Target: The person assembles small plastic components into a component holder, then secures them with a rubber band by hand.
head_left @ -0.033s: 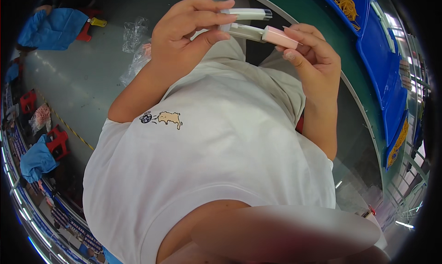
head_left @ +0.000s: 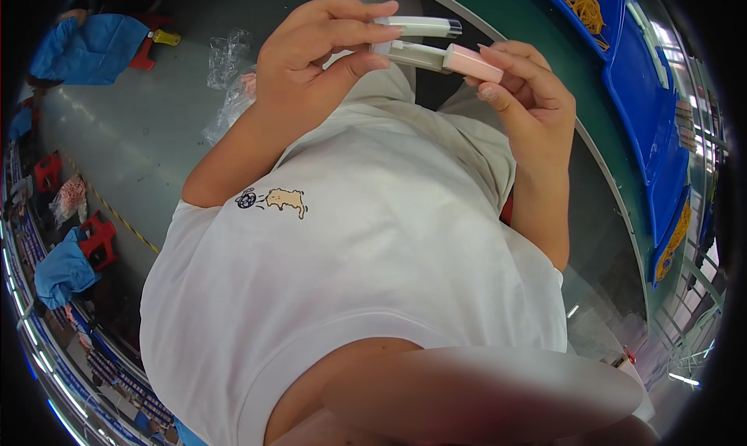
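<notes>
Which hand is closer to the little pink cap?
The right hand: its fingers touch the pink cap. The left hand grips the white sticks at the other end, away from it.

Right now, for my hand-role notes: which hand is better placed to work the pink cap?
Probably the right hand: its fingers pinch the pink cap, while the left hand is busy gripping both white sticks.

Grey floor (head_left: 117,142), green-topped table (head_left: 545,33) with blue bins (head_left: 661,158).
</notes>
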{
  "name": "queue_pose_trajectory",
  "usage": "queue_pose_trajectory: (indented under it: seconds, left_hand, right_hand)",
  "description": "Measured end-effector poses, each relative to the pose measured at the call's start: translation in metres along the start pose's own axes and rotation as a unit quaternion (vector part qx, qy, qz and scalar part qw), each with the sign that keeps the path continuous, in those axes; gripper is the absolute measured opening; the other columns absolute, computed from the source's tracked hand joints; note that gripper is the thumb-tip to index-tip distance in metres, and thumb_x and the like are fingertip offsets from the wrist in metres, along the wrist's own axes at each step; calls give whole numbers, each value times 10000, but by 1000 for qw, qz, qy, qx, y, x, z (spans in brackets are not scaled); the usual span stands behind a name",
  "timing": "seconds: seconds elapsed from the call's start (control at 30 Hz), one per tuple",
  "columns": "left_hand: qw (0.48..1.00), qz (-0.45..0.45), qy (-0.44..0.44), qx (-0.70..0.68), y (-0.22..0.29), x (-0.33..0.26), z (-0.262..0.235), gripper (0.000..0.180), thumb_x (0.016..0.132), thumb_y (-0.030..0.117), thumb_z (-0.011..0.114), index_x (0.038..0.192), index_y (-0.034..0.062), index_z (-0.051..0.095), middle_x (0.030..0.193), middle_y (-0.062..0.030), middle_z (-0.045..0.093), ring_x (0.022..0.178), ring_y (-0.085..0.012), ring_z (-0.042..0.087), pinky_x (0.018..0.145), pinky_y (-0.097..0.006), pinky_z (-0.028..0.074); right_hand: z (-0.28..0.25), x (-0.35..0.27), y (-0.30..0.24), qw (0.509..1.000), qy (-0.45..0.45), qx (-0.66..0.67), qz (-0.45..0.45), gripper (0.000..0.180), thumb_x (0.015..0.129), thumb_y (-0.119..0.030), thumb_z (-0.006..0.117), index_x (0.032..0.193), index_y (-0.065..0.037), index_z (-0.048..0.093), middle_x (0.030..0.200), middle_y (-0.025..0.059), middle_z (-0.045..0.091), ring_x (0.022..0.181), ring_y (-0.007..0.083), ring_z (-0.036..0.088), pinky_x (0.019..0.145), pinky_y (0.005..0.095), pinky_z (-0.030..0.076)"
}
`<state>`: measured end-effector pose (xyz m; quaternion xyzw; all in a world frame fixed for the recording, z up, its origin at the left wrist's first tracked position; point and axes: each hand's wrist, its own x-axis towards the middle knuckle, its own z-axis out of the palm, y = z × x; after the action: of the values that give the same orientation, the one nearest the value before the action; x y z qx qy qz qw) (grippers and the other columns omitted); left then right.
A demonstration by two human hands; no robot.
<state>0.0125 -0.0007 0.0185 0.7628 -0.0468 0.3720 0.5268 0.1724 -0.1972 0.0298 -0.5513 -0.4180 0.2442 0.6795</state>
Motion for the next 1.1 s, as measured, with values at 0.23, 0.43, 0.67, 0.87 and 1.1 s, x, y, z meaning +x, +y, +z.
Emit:
queue_pose_trajectory:
  seconds: [0.23, 0.43, 0.67, 0.87, 1.1]
  left_hand:
    - [998, -24, -32, 42, 2, -5, 2, 288, 792, -66, 707, 1069, 10, 698, 1172, -119, 597, 957, -168, 641, 829, -247, 567]
    - [999, -23, -34, -32, -1, -4, 8, 278, 805, -29, 716, 1080, -8, 678, 1191, -157, 610, 877, -116, 616, 668, -186, 500]
    - [997, -53, -52, -32, -4, -7, 15, 289, 812, -27, 710, 1098, -5, 675, 1197, -158, 606, 913, -124, 612, 715, -205, 519]
    - [995, -50, -77, -25, -2, -4, 19, 297, 811, -32, 710, 1104, -6, 672, 1178, -145, 594, 1026, -187, 631, 738, -217, 534]
    - [994, -61, -87, -14, -2, -6, 25, 309, 806, -52, 709, 1109, -7, 671, 1167, -132, 587, 1058, -199, 622, 746, -228, 526]
  right_hand:
    - [-14, -6, 7, 990, -16, -111, -88, 324, 778, 95, 694, 1098, 47, 673, 1073, 159, 657, 910, 205, 651, 750, 250, 521]
    - [-11, -11, 3, 980, 9, -180, -78, 310, 731, 70, 740, 1033, 7, 708, 1020, 142, 691, 862, 184, 650, 741, 257, 520]
    - [-4, -13, 1, 951, 21, -272, -148, 273, 736, 31, 752, 1004, -8, 713, 979, 131, 699, 803, 191, 643, 706, 255, 520]
    - [-2, -19, 10, 964, 52, -222, -137, 278, 748, 25, 745, 1021, -19, 712, 1007, 104, 649, 851, 180, 617, 697, 242, 508]
    - [0, -22, 19, 969, 62, -209, -113, 281, 732, -6, 768, 1008, -14, 718, 959, 78, 579, 858, 168, 576, 712, 247, 472]
